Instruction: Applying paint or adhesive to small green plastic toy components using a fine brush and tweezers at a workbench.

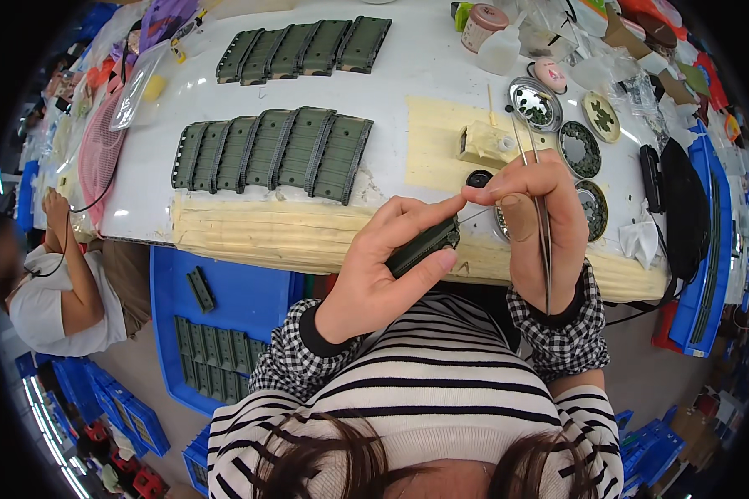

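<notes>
My left hand (383,270) is wrapped round a dark green ribbed plastic part (424,248), held over the near edge of the table. Metal tweezers (544,241) lie along my right hand (549,200), their two prongs pointing away from me and their joined end near my wrist. A tan bandage (521,218) covers the right thumb. The right index fingertip meets the left index fingertip just above the part. Something thin like a pin (474,214) shows below the fingertips; I cannot tell which hand holds it.
Two rows of green ribbed parts (270,154) (304,50) lie on the white table. Round tins (580,150) with small dark pieces stand right, near a taped yellowish block (487,144). A blue bin (165,333) holds more parts below left. Another person (66,283) sits at left.
</notes>
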Tool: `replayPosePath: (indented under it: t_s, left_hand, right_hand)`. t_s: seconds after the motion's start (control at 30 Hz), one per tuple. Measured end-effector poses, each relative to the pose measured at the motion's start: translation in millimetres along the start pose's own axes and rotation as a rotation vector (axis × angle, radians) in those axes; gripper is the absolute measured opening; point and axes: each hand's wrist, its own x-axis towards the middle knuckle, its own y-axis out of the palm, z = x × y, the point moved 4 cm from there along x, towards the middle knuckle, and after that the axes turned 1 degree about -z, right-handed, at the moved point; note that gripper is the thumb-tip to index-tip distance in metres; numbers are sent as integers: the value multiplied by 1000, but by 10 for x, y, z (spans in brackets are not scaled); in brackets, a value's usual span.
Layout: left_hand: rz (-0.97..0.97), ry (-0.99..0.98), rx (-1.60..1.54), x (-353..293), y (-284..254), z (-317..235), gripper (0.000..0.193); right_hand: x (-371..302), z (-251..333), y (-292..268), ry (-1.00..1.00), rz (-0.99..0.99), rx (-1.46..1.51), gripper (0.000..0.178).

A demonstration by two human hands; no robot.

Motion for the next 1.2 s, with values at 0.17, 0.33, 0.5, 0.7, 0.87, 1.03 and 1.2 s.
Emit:
replayPosePath:
  t_s: [0.17,0.33,0.5,0.7,0.87,1.03,1.2]
  left_hand:
    - [10,-64,-73,-24,-34,49,50]
    - [18,-212,-592,-41,1,154,54]
    - [19,-228,-817,-15,45,174,54]
    - [9,-246,-803,-31,16,180,60]
    - [47,-243,-767,-44,32,228,67]
    - [66,-239,-679,-32,64,200,65]
    - [59,-274,-662,-47,83,187,61]
  right_hand:
    - [90,-186,-213,9,-223,-58,2]
    - [244,-277,-268,-199,-248,-605,16]
    - [255,-320,-202,-230,-104,-714,21]
    - [193,-190,-269,-239,-139,-696,29]
    - [10,126,-286,-236,-88,-582,32]
    - [-130,155,-251,-218,28,-439,41]
    - [-156,162,-254,-207,21,-430,44]
